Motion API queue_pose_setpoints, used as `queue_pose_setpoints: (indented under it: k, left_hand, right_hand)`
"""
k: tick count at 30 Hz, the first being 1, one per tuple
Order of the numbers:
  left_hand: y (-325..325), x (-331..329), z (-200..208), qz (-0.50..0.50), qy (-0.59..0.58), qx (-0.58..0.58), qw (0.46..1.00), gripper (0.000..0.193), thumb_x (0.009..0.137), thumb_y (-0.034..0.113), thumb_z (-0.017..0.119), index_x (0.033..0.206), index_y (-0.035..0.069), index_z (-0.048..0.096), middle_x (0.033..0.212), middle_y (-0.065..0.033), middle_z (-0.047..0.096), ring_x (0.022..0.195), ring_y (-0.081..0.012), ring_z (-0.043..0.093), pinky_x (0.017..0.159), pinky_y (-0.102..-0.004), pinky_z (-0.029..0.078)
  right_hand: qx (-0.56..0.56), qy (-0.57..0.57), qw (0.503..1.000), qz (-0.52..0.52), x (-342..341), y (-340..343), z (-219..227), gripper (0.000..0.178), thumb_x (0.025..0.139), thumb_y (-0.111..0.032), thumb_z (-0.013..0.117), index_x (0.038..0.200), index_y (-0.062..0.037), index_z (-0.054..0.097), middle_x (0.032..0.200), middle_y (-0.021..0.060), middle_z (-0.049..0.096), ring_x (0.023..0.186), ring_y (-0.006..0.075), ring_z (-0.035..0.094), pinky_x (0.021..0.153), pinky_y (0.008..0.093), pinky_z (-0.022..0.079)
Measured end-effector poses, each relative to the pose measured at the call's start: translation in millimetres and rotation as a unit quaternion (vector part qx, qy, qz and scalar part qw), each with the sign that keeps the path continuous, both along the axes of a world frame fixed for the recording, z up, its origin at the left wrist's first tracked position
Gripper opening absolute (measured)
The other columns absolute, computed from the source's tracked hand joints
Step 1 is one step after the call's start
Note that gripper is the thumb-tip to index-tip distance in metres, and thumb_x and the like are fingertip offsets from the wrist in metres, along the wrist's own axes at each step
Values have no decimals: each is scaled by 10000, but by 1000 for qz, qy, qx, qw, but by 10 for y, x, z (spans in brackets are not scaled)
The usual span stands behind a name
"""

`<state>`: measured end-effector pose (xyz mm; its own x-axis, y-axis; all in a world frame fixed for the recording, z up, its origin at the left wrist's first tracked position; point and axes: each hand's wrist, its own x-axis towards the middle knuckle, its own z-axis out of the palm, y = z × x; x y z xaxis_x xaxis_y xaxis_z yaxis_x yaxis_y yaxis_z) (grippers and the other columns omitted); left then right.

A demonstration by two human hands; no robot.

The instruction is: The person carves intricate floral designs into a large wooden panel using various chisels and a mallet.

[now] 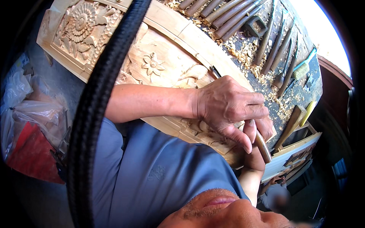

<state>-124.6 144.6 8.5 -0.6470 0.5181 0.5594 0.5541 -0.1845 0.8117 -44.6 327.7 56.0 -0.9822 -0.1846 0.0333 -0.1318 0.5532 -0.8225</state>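
My left hand (232,102) reaches across from the left with fingers curled over a carving tool with a wooden handle (263,146). Behind it, partly covered, my right hand (266,127) closes round the same tool; the handle's rounded end sticks out toward me. Both hands hide the working end. Under them lies a pale wooden panel (182,28) carved in relief, with a small flower (153,64) and a large round blossom (80,22). A dark pointed piece (215,71) shows just past my left hand; I cannot tell whether it belongs to the tool.
Several wooden-handled chisels (266,41) lie on the dark bench among wood shavings (243,51). A brush (302,70) and a wooden mallet-like piece (292,125) are at the right. A dark cord (110,64) crosses the view. Plastic bags (34,110) lie at left; another person (275,193) is lower right.
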Motion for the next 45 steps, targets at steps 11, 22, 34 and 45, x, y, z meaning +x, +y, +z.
queue_pose_setpoints:
  k: [11, 22, 34, 45]
  left_hand:
    - [27, 11, -22, 38, 18, -34, 999, 722, 897, 733, 719, 1137, 52, 743, 921, -71, 698, 702, -261, 734, 563, -367, 576]
    - [-49, -14, 9, 106, 33, -60, 992, 703, 972, 737, 625, 1055, 52, 757, 853, -74, 718, 666, -265, 728, 556, -367, 564]
    - [-336, -18, 0, -24, 33, 9, 999, 1010, 842, 724, 778, 1494, -10, 542, 1182, -173, 720, 1015, -373, 732, 821, -467, 579]
    - [-267, -73, 30, -19, 3, 3, 1000, 954, 726, 721, 877, 1299, 8, 606, 983, -127, 681, 810, -344, 712, 688, -435, 574]
  right_hand:
    - [-9, 6, 1000, 9, -9, 9, -160, 478, 1054, -437, 631, 961, 7, 780, 843, 181, 743, 751, 338, 723, 690, 436, 522]
    - [10, -5, 1000, 6, -75, 0, -10, 503, 1065, -457, 630, 957, 12, 774, 834, 188, 736, 739, 345, 723, 672, 439, 519]
    - [-26, -29, 999, 3, -116, -115, 139, 202, 919, -106, 627, 938, 52, 753, 765, 164, 714, 683, 328, 706, 676, 428, 548]
    - [-72, 21, 997, 32, -58, -20, -211, 232, 953, -135, 615, 964, 33, 774, 776, 155, 733, 679, 315, 723, 657, 415, 556]
